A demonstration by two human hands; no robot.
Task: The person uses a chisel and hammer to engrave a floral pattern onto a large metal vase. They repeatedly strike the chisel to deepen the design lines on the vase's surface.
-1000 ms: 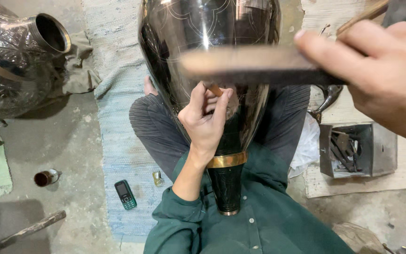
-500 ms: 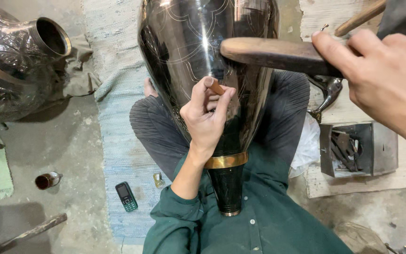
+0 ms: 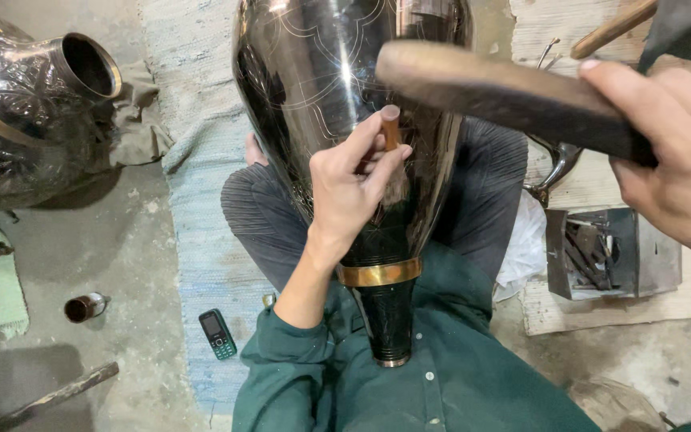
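left hand: fingers clamping a short copper-tipped punch, tip pressing on the vase, frame centre.
right hand: fingers wrapping tight around a dark wooden mallet, head hanging just above the punch, upper right.
vase: big dark polished metal, engraved lines, lying across the lap, brass band and narrow neck pointing at the green shirt.
in the way: mallet is covering part of the vase's right flank.
around: second embossed vase upper left; small tin and phone lower left; grey tool box right.
surface: person sitting on a pale blue woven mat, bare concrete floor around it.
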